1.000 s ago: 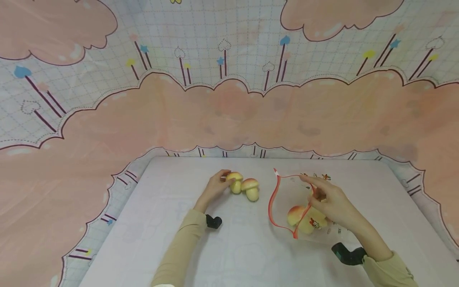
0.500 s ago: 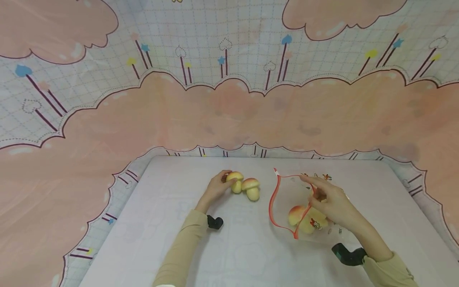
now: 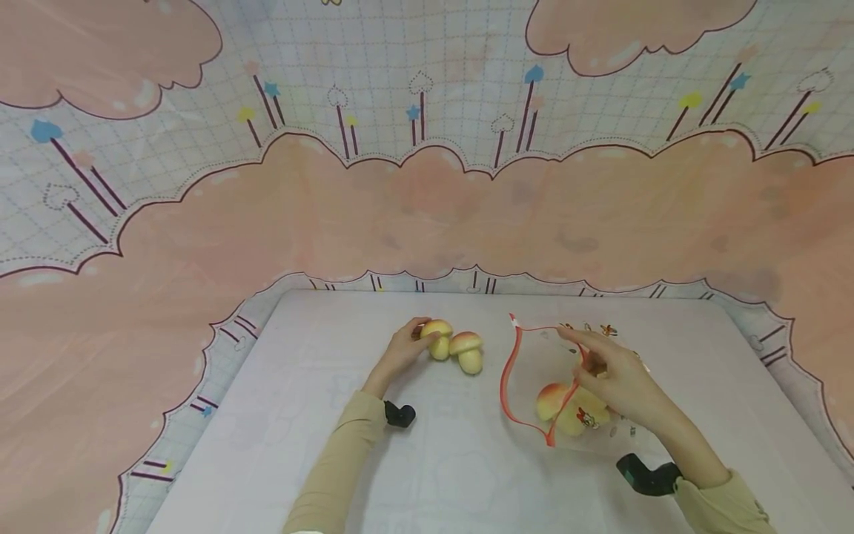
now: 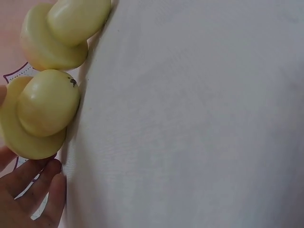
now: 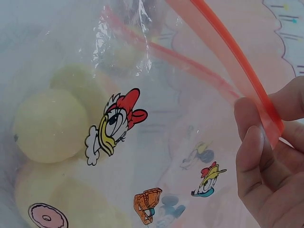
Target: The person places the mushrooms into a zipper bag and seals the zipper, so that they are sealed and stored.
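On the left, my left hand [image 3: 402,347] holds a yellow toy mushroom [image 3: 438,348] by its cap, thumb in front and fingers behind. A second toy mushroom [image 3: 469,353] with a reddish cap stands just to its right; in the left wrist view both stems [image 4: 50,102] show close up. My right hand [image 3: 620,377] pinches the red zip edge of a clear zip bag [image 5: 166,114] printed with cartoon ducks. The bag's mouth gapes toward the left. Inside it, seen through the plastic, lie more yellow mushrooms [image 5: 50,126]; how many is unclear.
Everything rests on a white-covered table [image 3: 454,475]. Behind it hangs a patterned cloth [image 3: 427,215] with clouds. A black wrist device [image 3: 399,414] sits at the left wrist, and another black device [image 3: 647,475] at the right.
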`<move>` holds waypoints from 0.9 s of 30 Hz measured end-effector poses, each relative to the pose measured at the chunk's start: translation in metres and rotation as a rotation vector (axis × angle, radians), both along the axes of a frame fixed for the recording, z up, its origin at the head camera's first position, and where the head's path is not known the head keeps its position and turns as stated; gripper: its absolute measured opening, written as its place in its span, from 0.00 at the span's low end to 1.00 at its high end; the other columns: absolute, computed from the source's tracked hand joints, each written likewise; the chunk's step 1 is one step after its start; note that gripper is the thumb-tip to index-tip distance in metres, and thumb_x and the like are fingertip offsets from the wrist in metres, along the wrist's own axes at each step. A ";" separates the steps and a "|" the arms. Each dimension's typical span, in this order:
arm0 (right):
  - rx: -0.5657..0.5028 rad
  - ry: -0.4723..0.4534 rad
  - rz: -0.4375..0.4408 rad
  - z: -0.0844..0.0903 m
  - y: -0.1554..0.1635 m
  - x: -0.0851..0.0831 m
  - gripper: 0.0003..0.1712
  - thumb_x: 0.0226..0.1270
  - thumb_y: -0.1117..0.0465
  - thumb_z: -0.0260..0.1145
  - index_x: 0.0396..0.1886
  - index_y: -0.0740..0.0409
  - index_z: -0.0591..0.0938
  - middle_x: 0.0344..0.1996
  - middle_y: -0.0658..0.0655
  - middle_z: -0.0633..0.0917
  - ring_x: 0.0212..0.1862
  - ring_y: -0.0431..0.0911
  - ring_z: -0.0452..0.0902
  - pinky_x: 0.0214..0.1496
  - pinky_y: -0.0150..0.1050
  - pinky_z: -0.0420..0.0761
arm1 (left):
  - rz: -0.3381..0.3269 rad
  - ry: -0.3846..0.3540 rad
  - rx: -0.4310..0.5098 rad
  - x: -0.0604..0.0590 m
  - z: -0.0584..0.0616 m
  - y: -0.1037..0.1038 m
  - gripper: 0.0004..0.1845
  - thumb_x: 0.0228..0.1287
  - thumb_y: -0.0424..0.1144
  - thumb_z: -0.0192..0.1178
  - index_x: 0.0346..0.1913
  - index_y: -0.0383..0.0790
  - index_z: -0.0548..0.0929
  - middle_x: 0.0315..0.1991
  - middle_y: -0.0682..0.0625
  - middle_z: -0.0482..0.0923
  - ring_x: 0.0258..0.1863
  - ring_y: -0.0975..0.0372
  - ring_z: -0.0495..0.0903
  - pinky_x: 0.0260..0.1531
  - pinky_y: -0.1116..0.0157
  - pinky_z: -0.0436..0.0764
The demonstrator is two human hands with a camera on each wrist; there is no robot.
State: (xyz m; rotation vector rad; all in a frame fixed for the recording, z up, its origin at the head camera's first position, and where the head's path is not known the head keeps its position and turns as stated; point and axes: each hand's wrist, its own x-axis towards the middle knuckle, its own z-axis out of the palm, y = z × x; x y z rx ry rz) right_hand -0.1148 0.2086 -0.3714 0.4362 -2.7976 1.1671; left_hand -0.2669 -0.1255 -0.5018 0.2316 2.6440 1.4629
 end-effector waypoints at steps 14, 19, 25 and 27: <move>-0.014 0.001 0.005 0.001 0.002 0.002 0.34 0.56 0.73 0.63 0.65 0.51 0.73 0.28 0.51 0.73 0.31 0.34 0.70 0.24 0.28 0.71 | 0.009 -0.013 0.015 0.007 0.007 -0.003 0.25 0.65 0.45 0.60 0.62 0.39 0.74 0.54 0.38 0.79 0.55 0.50 0.79 0.55 0.54 0.78; -0.009 0.004 0.000 0.001 0.002 0.002 0.34 0.56 0.73 0.63 0.65 0.51 0.74 0.28 0.51 0.73 0.31 0.33 0.70 0.25 0.28 0.71 | 0.020 -0.005 0.021 0.010 0.008 -0.005 0.25 0.64 0.45 0.61 0.62 0.38 0.75 0.55 0.37 0.78 0.54 0.48 0.79 0.53 0.53 0.79; -0.008 0.009 0.001 0.001 0.002 0.002 0.34 0.56 0.74 0.63 0.64 0.52 0.74 0.28 0.51 0.73 0.30 0.33 0.70 0.25 0.28 0.71 | 0.044 0.015 0.020 0.015 0.013 -0.006 0.25 0.63 0.46 0.62 0.61 0.40 0.75 0.56 0.37 0.78 0.53 0.48 0.79 0.50 0.55 0.81; -0.009 0.010 0.001 0.001 0.002 0.002 0.34 0.56 0.74 0.63 0.64 0.52 0.74 0.28 0.51 0.73 0.30 0.33 0.70 0.25 0.28 0.71 | 0.047 0.027 0.031 0.017 0.015 -0.006 0.26 0.63 0.45 0.62 0.61 0.40 0.75 0.55 0.37 0.78 0.52 0.49 0.80 0.47 0.57 0.81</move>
